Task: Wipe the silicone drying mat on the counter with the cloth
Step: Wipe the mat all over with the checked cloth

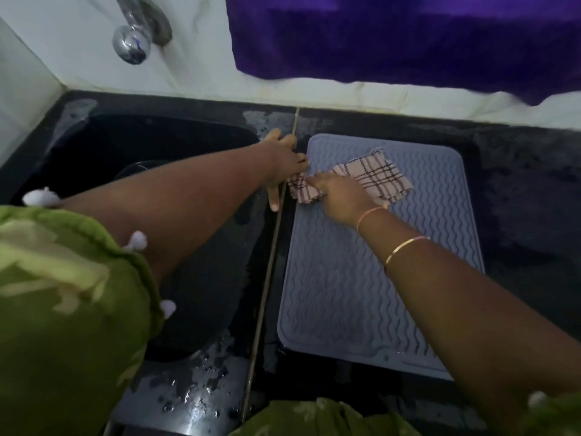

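Note:
A grey silicone drying mat [355, 278] with wavy ridges lies on the black counter, right of the sink. A beige checked cloth [374, 174] lies on the mat's far left part. My right hand [339, 196] presses on the cloth's near left corner, fingers bent over it. My left hand [284, 165] rests flat on the counter at the mat's far left edge, fingers spread and touching the mat's rim and the cloth's corner.
A black sink [135, 171] lies to the left, with a chrome tap [132, 42] on the white wall above. A metal strip [270, 262] divides sink and counter. Water drops wet the near counter [195, 382]. A purple cloth [408, 36] hangs at the back.

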A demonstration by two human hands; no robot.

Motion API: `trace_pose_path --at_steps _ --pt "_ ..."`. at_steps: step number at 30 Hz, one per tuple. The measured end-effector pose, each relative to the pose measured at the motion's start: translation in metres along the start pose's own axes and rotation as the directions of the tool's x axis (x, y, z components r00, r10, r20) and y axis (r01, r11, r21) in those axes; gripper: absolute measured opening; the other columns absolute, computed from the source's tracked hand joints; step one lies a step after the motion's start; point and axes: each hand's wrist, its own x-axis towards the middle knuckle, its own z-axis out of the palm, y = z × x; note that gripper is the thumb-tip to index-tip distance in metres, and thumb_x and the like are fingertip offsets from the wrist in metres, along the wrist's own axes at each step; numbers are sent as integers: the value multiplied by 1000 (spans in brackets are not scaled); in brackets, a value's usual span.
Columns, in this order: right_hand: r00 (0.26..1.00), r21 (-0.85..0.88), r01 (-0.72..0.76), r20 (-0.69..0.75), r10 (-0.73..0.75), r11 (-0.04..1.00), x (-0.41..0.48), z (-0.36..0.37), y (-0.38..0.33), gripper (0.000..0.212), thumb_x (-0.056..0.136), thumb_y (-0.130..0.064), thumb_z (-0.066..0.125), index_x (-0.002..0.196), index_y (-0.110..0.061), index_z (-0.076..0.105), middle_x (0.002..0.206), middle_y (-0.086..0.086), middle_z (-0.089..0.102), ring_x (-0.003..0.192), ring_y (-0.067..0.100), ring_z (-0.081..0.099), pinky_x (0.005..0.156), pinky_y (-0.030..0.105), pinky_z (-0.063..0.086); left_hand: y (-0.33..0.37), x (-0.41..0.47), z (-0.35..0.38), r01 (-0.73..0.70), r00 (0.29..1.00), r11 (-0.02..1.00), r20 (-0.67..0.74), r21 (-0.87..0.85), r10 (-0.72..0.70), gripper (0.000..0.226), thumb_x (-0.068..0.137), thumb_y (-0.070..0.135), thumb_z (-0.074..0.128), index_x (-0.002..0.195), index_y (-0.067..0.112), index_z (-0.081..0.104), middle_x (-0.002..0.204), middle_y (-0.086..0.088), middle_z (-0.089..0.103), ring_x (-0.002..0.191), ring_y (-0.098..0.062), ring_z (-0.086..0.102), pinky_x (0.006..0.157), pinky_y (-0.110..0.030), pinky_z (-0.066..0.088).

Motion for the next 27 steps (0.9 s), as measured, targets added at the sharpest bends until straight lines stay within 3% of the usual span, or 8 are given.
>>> trace_pose_path --at_steps 5,9,11,16,20,23,27 --pt "998 -56 18 -62 -21 998 -33 13 -17 62 86 -4 52 144 -19 36 150 3 37 140 20 28 114 49 19 12 3 -3 52 996 995 68 86 -57 123 61 67 73 153 15 9 157 -4 17 141 -31 13 112 -45 17" --pt "992 -60 115 -51 -118 992 -67 28 -27 63 84 -2 51 143 -20 39 147 1 42 137 17 33 114 46 20 16 6 -8 88 995 990 37 107 -92 95 78 50 70 152 17 19 154 -3 24 141 -29 13 112 -46 17" --pt "991 -26 136 -17 -136 990 -69 25 -26 64 85 0 50 144 -20 37 150 2 38 139 18 31 115 46 19 22 5 -8 100 993 986 42 135 -106 91 82 52 65 152 19 19 155 0 23 141 -29 13 112 -46 17" --pt "994 49 108 29 -109 993 -55 14 -18 63 83 7 48 140 -20 44 146 10 45 132 26 44 110 38 34 35 -9 -9 153 988 985 -3 75 -153 71 88 39 63 147 19 32 152 -1 28 138 -28 19 109 -43 21" --pt "999 68 29 30 -31 997 -57 22 -25 64 82 6 47 138 -24 47 137 14 53 122 33 53 102 45 42 46 -25 -5 140 989 988 -32 -65 -142 47 93 23 54 139 19 44 141 -9 44 132 -29 31 105 -45 27" --pt "1000 -26 -3 -8 3 1000 -68 22 -40 61 84 2 46 139 -23 45 133 11 54 119 30 53 101 44 42 50 -32 13 131 991 966 64 -224 -120 54 95 22 45 147 21 30 150 -8 32 137 -32 22 109 -53 21" --pt "999 -52 -19 -30 18 998 -107 30 -66 56 85 0 49 137 -21 49 131 9 57 114 30 56 95 40 47 54 -34 22 145 988 929 96 -340 -120 66 98 41 38 153 20 9 158 -9 15 143 -33 10 114 -54 12"
